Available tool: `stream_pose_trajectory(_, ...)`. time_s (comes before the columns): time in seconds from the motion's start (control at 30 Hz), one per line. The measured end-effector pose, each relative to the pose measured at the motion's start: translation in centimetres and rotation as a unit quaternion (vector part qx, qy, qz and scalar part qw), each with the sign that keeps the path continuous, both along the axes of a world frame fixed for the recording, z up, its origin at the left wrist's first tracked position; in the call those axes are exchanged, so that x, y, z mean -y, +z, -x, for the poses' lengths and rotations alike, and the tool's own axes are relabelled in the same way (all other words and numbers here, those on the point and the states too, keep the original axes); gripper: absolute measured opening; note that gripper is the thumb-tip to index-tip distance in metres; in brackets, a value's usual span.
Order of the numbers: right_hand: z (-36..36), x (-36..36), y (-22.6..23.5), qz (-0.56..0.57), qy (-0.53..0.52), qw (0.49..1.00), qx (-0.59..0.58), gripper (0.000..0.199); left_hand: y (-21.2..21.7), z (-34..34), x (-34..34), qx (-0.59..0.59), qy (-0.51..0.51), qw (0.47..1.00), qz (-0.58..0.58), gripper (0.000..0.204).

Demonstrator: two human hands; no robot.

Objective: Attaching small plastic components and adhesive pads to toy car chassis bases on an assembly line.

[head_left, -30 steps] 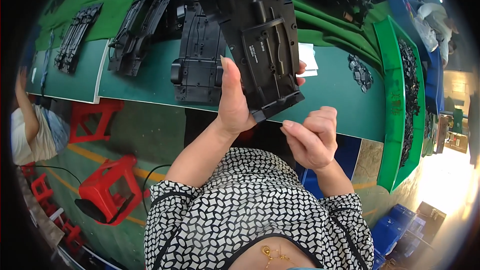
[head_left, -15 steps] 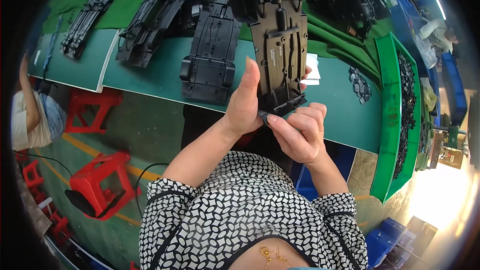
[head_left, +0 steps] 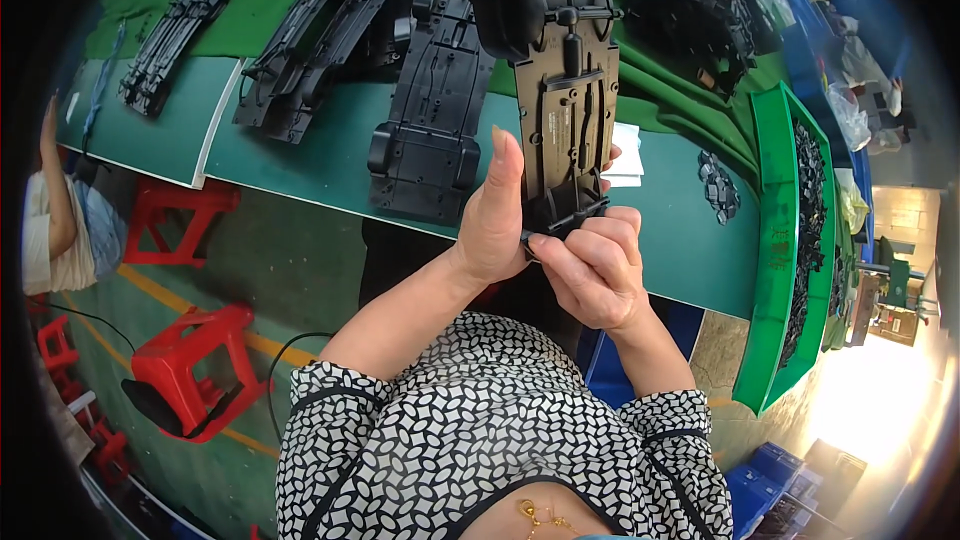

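The left hand (head_left: 490, 223) is gripping a long black plastic part (head_left: 562, 130) from behind, thumb beside its left edge, fingertips at the right. The right hand (head_left: 593, 270) is curled at the lower end; whether it pinches something there, I cannot tell. The part is held up before the green table (head_left: 680, 245), near a similar dark moulding (head_left: 435, 100).

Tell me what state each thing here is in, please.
Held part: raised off the table.
Left hand: gripping the held part.
Right hand: curled, fingertips at that part's lower end.
Part to its left: lying down, not held.
Bin: open-topped, loaded with small black pieces.
Clump: lying loose on the table.
Paper: lying on the table.
Cloth: rumpled.
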State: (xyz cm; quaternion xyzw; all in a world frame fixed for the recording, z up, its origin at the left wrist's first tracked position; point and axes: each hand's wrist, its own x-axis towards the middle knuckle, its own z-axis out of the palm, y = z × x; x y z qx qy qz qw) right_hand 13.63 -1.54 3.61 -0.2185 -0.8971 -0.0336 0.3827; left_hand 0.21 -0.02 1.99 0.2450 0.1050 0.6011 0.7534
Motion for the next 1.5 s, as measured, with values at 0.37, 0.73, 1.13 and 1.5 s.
stream_pose_trajectory(0.37,-0.2,1.9,1.1,0.044,0.009,0.996,-0.083,0.039,-0.7,0.5,0.9,0.093,-0.011,0.994,0.054,0.089)
stream_pose_trajectory(0.73,-3.8,-0.3,3.9,0.521,-0.085,0.819,-0.223,0.014,1.9,0.1,-1.0,0.055,-0.065,0.994,0.062,0.085)
stream_pose_trajectory(1.13,-3.9,-1.0,3.5,0.537,-0.009,0.823,-0.186,0.014,2.0,0.2,0.7,0.045,-0.041,0.991,0.123,0.082)
stream_pose_trajectory(1.5,-3.9,-2.9,4.6,0.686,-0.016,0.700,-0.197,0.018,1.6,0.4,0.1,0.138,-0.154,0.978,0.033,0.089)
